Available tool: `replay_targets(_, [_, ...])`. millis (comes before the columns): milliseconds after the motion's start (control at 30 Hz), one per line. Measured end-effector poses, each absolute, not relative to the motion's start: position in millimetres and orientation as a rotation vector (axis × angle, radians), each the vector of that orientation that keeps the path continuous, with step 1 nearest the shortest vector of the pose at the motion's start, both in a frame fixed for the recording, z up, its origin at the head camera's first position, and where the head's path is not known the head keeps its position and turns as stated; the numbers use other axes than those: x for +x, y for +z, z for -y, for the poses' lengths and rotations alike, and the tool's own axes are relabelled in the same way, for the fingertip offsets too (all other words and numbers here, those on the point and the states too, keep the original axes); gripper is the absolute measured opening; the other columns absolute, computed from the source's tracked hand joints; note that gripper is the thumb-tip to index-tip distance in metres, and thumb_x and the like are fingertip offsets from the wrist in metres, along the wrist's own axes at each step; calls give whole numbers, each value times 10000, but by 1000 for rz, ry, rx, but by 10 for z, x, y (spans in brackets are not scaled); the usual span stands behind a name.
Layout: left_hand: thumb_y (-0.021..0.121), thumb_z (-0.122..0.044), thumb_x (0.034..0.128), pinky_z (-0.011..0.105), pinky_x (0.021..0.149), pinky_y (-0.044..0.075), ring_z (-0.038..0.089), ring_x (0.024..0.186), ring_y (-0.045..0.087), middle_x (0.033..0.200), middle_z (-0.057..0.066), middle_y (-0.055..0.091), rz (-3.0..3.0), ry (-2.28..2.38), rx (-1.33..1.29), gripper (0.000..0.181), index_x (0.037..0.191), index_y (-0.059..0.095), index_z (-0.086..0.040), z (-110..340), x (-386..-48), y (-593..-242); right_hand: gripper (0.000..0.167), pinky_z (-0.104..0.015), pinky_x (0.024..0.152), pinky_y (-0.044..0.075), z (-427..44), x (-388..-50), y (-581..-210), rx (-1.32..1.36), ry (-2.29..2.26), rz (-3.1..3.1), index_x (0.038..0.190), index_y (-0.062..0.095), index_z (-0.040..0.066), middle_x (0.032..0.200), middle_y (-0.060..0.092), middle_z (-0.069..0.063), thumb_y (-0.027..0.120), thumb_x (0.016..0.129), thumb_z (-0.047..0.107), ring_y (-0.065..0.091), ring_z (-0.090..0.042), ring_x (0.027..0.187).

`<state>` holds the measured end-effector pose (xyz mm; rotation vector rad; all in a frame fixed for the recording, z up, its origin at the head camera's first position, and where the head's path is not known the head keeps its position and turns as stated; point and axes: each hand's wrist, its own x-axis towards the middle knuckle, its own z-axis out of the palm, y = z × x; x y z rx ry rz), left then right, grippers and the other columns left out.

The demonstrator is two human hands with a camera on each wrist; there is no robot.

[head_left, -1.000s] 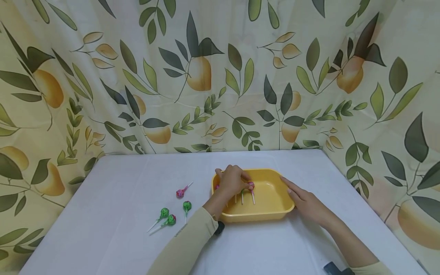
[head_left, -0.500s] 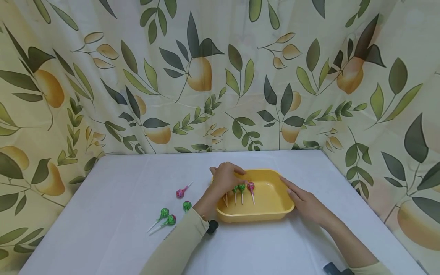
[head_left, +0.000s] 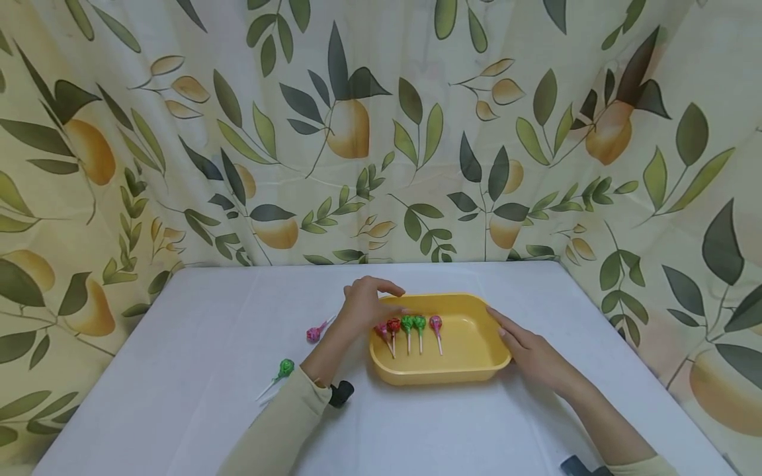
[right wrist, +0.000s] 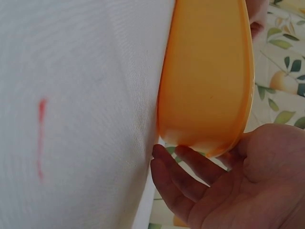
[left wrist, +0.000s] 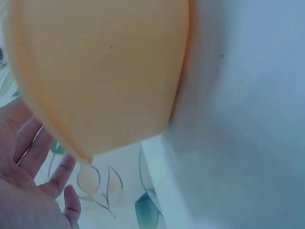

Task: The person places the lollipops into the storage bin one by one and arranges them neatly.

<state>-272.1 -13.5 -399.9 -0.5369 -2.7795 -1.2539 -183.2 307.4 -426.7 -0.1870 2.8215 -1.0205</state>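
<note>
In the head view, my left hand is above the left end of a yellow plastic tray, its fingers spread with nothing between them. Several wrapped lollipops lie side by side inside, among them a red lollipop, a green lollipop and a pink lollipop. My right hand rests against the tray's right end with fairly straight fingers; the right wrist view has those fingers by the tray's outer wall. Left of the tray are a pink lollipop and a green lollipop, partly behind my left arm.
A white-covered table carries everything. Behind it hangs a curtain printed with fruit and leaves. A dark wrist camera sits at my left wrist.
My left hand has drawn back leftward from over the lollipops, uncovering the row in the tray. Its arm now hides some lollipops on the table. My right hand stays at the tray.
</note>
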Motion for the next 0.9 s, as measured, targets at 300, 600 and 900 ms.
replay_targets(300, [899,-234,835,578,1017,312,290,1186,608,1092,-31,766,2728,-1336,-498,302,1103,818,-122,470,-2740,-4114,574,-682,1082,313,-3076,-1844,-4271,-186,-1027,-2813,1660,243,187,1641,285,-229,367,1137,388,281,-518,1460])
replay_targets(600, [895,-181,834,419,823,529,271,1084,616,1064,-29,752,2767,-1396,-389,267,1089,823,-148,871,-2737,-4156,575,-671,1089,305,-3061,-1876,-4275,-169,-1015,-2806,1662,233,191,1649,269,-224,366,1136,382,267,-511,1469])
replay_targets(900, [891,-169,834,325,626,552,275,884,640,1101,81,715,2878,-1367,-251,271,1088,815,-114,1204,-2714,-4235,585,-703,1087,282,-3082,-1866,-4272,-172,-1012,-2802,1664,229,206,1648,266,-226,353,1133,420,259,-528,1464])
